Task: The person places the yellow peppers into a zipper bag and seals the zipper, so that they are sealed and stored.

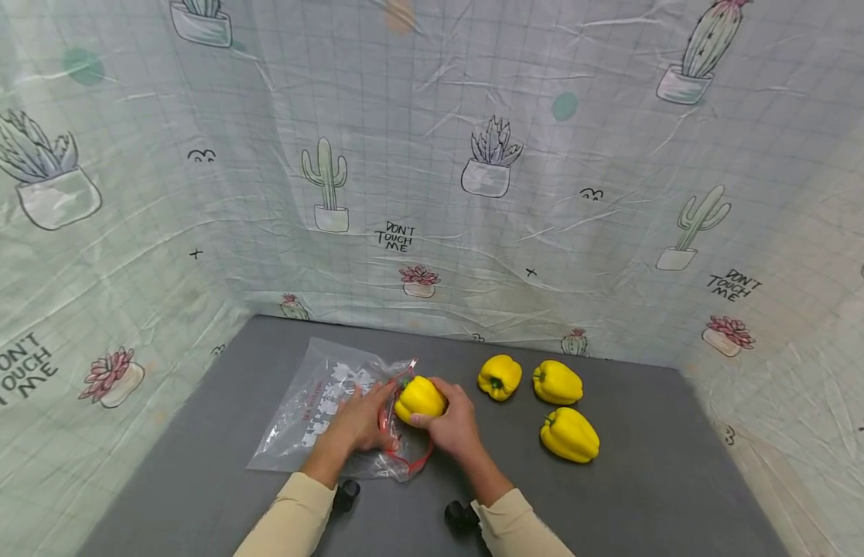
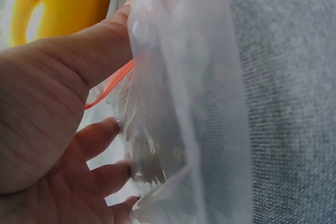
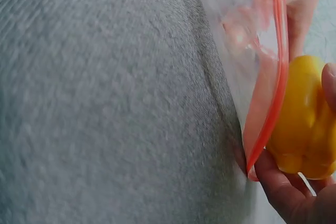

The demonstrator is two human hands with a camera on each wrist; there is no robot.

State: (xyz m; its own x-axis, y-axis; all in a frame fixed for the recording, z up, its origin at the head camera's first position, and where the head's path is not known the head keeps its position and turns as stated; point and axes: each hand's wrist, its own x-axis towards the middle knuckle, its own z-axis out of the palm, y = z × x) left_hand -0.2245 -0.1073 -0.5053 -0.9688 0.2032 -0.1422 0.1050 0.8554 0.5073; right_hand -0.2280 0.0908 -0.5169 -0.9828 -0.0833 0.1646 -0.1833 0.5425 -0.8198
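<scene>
A clear zip bag with a red seal strip and white and red print lies on the table. My left hand grips it at its mouth, which gapes; in the left wrist view the fingertips of this hand meet the plastic. My right hand holds a yellow bell pepper at the bag's mouth, stem end toward the bag. Seen from the right wrist, the pepper sits right beside the red strip, with fingers beneath it and the thumb on its side.
To the right lie three more yellow bell peppers: one farther back, one beside it and one nearer. The grey table backs onto a cactus-print curtain. Dark wrist devices sit by both sleeves.
</scene>
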